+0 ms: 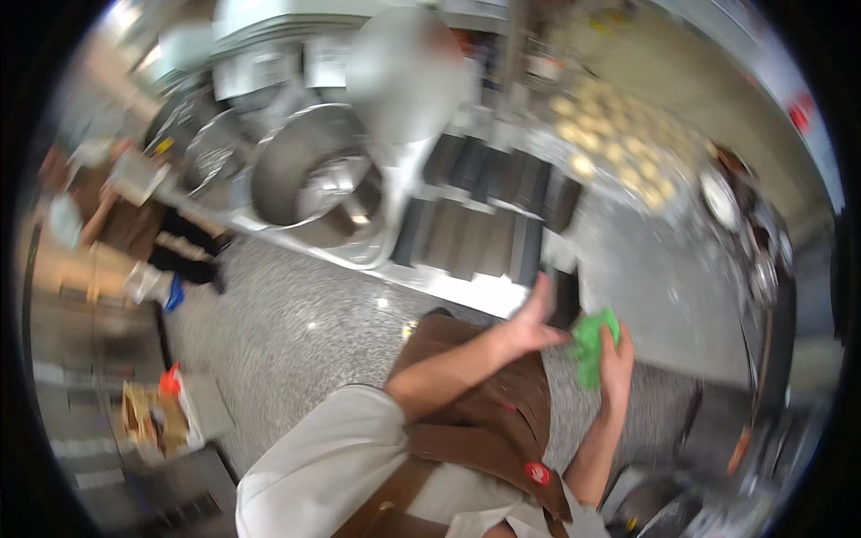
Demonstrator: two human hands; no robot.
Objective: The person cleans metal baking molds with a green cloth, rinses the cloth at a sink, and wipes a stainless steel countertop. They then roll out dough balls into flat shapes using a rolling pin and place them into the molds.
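Observation:
My left hand (531, 326) is at a dark loaf tin (566, 296), its thumb and fingers spread around the tin's near left side. The tin is close to the counter's front edge and blurred by motion. In my right hand (617, 360) is a crumpled green cloth (589, 346), just right of the tin and near it. Ahead of my left hand, several dark tins stand side by side in two rows, a near row (467, 239) and a far row (488, 168), on the white surface (464, 289).
A large steel bowl (276, 175) sits in a sink (380, 252) on the left. Pale dough pieces (619, 141) lie at the back of the steel worktop (652, 276). Metal bowls (720, 198) line its right side. Another person (131, 218) stands far left, holding a container.

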